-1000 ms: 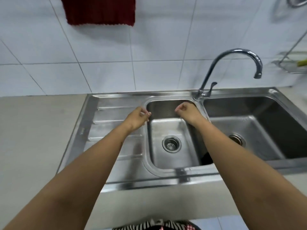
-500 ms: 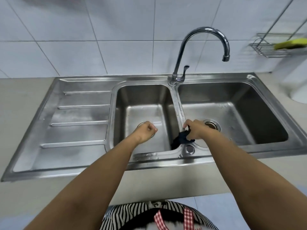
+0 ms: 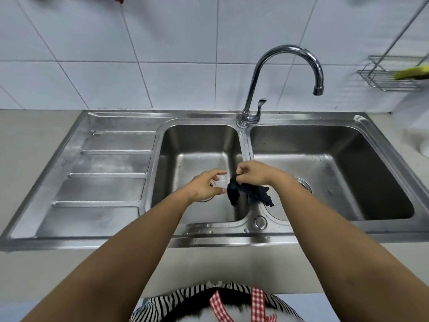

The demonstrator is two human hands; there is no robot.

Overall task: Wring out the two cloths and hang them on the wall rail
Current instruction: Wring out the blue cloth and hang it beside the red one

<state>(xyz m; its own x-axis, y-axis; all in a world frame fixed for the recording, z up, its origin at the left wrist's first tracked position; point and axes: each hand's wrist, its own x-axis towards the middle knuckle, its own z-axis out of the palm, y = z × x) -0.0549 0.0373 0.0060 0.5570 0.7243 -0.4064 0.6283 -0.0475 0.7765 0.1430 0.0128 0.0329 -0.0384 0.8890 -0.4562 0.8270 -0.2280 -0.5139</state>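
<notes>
In the middle of the frame, the right hand [image 3: 251,174] pinches a small dark cloth [image 3: 246,194] by its top. The cloth hangs down over the strip between the two sink bowls [image 3: 247,145]. Its long way runs up and down, with the loose ends pointing at the sink. The left hand [image 3: 206,185] is just to the left of the cloth, fingers spread and holding nothing. It looks ready to grab the lower part so both hands can twist.
</notes>
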